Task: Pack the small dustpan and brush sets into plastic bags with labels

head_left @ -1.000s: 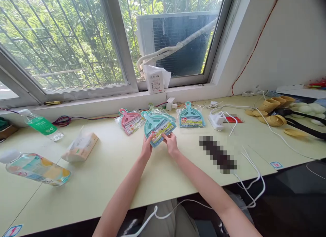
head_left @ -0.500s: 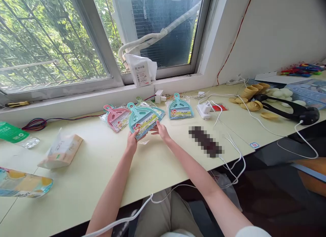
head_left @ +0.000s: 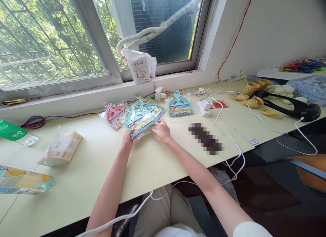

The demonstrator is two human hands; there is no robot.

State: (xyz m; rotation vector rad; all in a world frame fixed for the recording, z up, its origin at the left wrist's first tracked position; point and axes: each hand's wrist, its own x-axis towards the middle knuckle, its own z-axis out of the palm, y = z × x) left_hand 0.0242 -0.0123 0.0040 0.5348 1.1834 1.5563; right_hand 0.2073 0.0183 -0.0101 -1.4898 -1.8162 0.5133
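A teal dustpan-and-brush set [head_left: 140,121] in clear wrap is between my hands, low over the table. My left hand [head_left: 128,138] grips its lower left corner, and my right hand [head_left: 162,130] pinches its right edge. Behind it, partly covered, lie another teal set [head_left: 158,110] and a green one [head_left: 145,100]. A pink set [head_left: 115,115] is just to the left. Off to the right, a separate teal set [head_left: 179,105] lies flat near the wall.
A tissue pack [head_left: 62,147] and bottles are on the left of the table [head_left: 142,169]. White chargers [head_left: 204,108], cables and a blurred dark object stand right of my hands. Farther right are tan cups [head_left: 251,91], white balls and a black headset [head_left: 292,109].
The held teal set has moved slightly left and down and lies flatter, its wrap now showing more glare. My left hand shifted left with it, and the fingers of my right hand are more curled.
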